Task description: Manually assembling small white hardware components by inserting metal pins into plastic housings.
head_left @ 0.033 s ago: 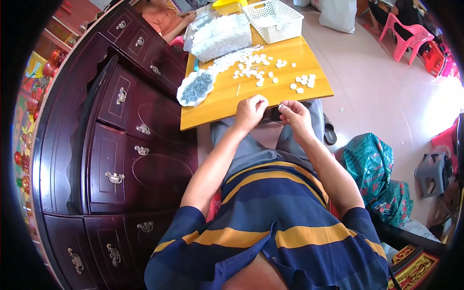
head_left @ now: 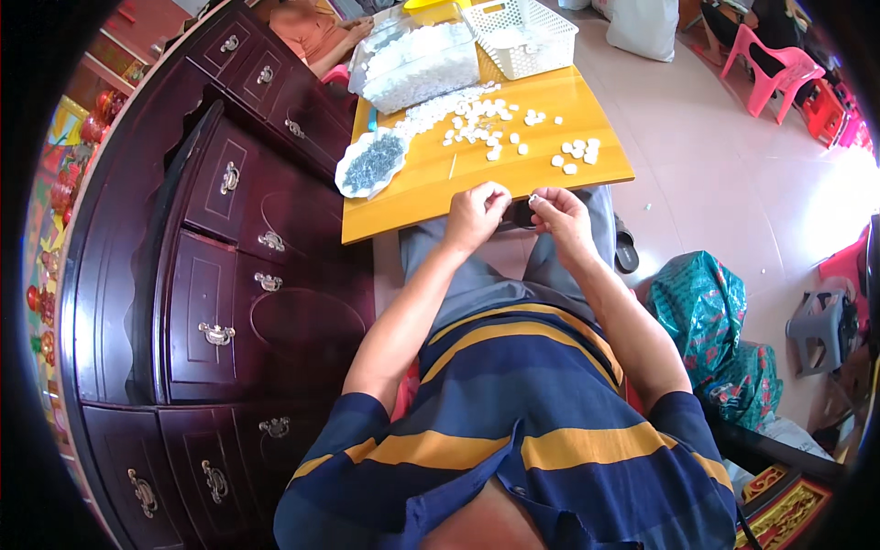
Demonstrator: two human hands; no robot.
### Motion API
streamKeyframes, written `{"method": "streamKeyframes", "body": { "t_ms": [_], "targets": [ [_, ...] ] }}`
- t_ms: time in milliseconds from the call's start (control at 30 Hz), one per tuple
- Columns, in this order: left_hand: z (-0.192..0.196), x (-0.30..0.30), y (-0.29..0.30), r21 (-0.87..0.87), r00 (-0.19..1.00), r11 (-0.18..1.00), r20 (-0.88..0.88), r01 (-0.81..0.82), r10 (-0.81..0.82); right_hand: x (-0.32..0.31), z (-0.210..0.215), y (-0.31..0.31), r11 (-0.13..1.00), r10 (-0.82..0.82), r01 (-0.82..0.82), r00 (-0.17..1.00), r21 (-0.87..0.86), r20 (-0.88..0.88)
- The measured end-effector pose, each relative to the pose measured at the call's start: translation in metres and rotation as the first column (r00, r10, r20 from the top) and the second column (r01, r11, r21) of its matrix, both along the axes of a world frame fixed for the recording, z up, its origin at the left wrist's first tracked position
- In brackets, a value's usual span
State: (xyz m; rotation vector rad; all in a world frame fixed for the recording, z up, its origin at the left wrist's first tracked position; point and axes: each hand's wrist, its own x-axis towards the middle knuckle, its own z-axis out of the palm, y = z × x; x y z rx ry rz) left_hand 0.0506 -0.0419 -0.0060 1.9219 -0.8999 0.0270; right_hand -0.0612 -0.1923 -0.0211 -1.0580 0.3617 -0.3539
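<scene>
Just past the table's near edge, my right hand (head_left: 564,220) pinches a small white plastic piece (head_left: 533,199) between thumb and fingertips. My left hand (head_left: 477,215) is closed beside it, a short gap away; whatever its fingers hold is too small to make out. On the wooden table (head_left: 417,202) ahead lie many small white pieces (head_left: 481,115), some in a loose group (head_left: 577,154) at the right. A white dish (head_left: 345,174) heaped with small dark grey-blue parts (head_left: 374,165) sits at the left. A thin pale stick (head_left: 453,166) lies nearer to my left hand.
A clear bin (head_left: 422,78) full of white pieces and a white perforated basket (head_left: 541,57) stand at the table's far end. A dark wooden cabinet (head_left: 302,220) lines the left. A person (head_left: 316,37) sits beyond it. Green bags (head_left: 701,307) rest on the floor at right.
</scene>
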Motion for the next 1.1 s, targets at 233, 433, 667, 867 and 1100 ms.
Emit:
{"method": "streamKeyframes", "body": {
  "t_ms": [233,433,667,867,1100],
  "targets": [
    [-0.009,-0.046,0.014,-0.121,0.975,0.986,-0.177,0.116,-0.136,0.003,-0.007,0.006,0.993,0.041,-0.043,0.999,0.113,0.023],
    [-0.003,-0.086,-0.001,-0.058,0.960,0.965,0.131,0.256,-0.247,0.010,-0.033,0.007,0.905,0.079,-0.072,0.997,0.419,0.002],
    [-0.002,-0.095,0.003,-0.126,0.956,0.983,-0.248,0.130,-0.158,0.009,-0.033,0.010,0.849,0.161,-0.174,0.984,0.499,0.070],
    [-0.009,-0.090,0.007,-0.129,0.946,0.978,-0.258,0.167,-0.195,0.007,-0.031,0.013,0.822,0.156,-0.174,0.985,0.542,0.079],
    [-0.012,-0.086,0.010,-0.217,0.870,0.963,-0.430,0.159,-0.240,0.009,-0.018,0.020,0.809,0.169,-0.223,0.974,0.544,0.149]
  ]
}}
